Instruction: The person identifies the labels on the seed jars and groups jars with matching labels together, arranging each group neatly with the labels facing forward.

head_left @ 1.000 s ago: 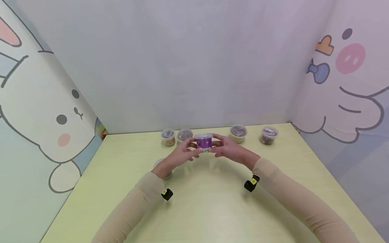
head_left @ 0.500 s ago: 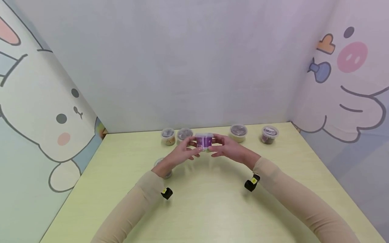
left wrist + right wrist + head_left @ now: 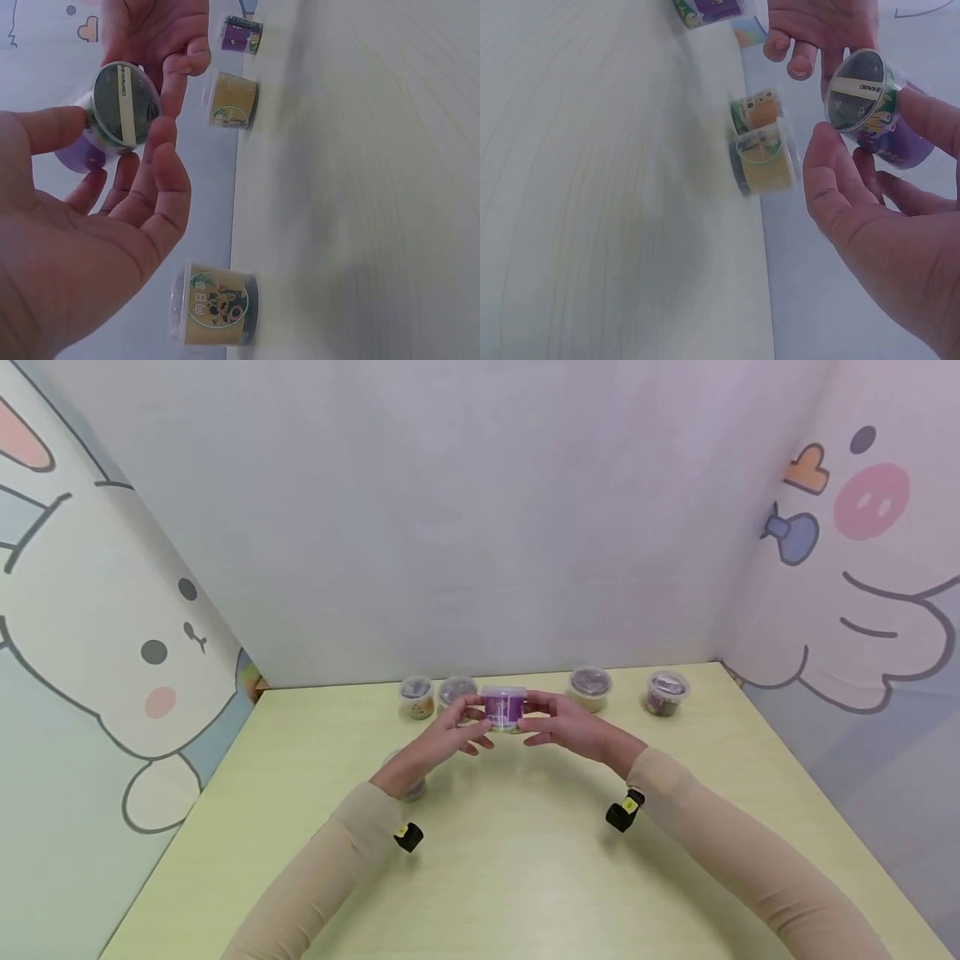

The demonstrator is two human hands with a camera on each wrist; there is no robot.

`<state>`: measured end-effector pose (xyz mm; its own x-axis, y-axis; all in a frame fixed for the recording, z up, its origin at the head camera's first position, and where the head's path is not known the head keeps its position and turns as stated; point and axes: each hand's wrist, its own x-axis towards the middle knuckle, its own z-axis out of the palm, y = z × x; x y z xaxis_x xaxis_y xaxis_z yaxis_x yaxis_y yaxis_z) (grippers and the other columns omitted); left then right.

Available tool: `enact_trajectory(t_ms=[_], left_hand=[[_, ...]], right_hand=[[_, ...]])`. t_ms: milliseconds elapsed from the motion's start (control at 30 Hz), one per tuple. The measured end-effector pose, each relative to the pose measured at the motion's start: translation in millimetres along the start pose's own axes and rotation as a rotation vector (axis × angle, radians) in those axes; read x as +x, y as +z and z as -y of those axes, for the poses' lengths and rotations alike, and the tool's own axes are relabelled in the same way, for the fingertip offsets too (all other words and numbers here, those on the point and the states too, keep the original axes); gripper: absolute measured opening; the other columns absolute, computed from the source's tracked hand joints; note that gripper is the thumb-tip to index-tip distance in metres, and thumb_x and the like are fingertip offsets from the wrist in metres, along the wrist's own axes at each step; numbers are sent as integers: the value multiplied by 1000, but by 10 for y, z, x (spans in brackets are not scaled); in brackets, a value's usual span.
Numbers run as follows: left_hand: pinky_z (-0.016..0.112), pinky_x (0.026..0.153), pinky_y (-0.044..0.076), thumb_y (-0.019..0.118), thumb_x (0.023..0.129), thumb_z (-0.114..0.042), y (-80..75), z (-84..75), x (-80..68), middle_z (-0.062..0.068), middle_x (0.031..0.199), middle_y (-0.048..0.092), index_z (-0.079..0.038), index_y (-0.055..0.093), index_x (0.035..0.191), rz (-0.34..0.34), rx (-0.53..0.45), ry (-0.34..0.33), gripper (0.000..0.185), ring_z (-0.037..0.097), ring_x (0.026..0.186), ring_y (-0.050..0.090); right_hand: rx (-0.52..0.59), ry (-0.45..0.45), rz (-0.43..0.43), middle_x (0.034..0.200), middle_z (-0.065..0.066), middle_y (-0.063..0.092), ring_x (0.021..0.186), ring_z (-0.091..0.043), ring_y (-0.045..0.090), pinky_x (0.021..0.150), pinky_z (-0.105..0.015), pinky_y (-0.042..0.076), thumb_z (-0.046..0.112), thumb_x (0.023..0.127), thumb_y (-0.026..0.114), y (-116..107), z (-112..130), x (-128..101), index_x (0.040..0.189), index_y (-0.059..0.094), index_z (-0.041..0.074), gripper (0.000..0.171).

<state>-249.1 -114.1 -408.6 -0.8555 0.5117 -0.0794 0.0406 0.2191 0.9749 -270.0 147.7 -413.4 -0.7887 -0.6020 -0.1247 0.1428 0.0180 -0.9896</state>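
The left hand (image 3: 450, 737) and the right hand (image 3: 564, 727) hold one small purple cup (image 3: 503, 707) between them, lifted above the yellow-green table (image 3: 510, 877). The fingertips of each hand pinch its sides, and the other fingers are loosely spread. From the left wrist view the dark bottom of the cup (image 3: 124, 105) with a pale label strip is visible. Behind the hands, a row of small lidded cups stands near the wall: two beige cups (image 3: 435, 695) to the left, one beige cup (image 3: 589, 687) and one dark cup (image 3: 665, 692) to the right. Another cup (image 3: 411, 787) is partly hidden under the left wrist.
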Motion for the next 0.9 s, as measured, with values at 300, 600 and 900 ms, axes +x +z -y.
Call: enact_trajectory(t_ms=[300, 600, 900], left_hand=[[48, 89, 55, 61, 103, -30, -29, 21, -14, 19, 134, 48, -11, 34, 147, 36, 14, 5, 54, 35, 105, 68], [52, 91, 53, 59, 104, -31, -39, 57, 3, 16, 134, 49, -16, 36, 146, 29, -4, 26, 50, 30, 103, 68], [49, 90, 54, 52, 107, -31, -65, 36, -14, 20, 136, 47, -13, 34, 149, 38, 3, 28, 49, 33, 105, 68]], right_hand=[[29, -23, 16, 154, -24, 40, 126, -27, 57, 101, -46, 50, 9, 103, 60, -7, -6, -12, 161, 17, 4, 73], [56, 1, -18, 153, -23, 43, 128, -26, 56, 103, -50, 48, 12, 103, 61, -17, 34, 17, 161, 21, 5, 71], [70, 2, -6, 152, -24, 44, 124, -23, 59, 106, -54, 44, 9, 104, 57, 0, 40, 7, 159, 26, 2, 63]])
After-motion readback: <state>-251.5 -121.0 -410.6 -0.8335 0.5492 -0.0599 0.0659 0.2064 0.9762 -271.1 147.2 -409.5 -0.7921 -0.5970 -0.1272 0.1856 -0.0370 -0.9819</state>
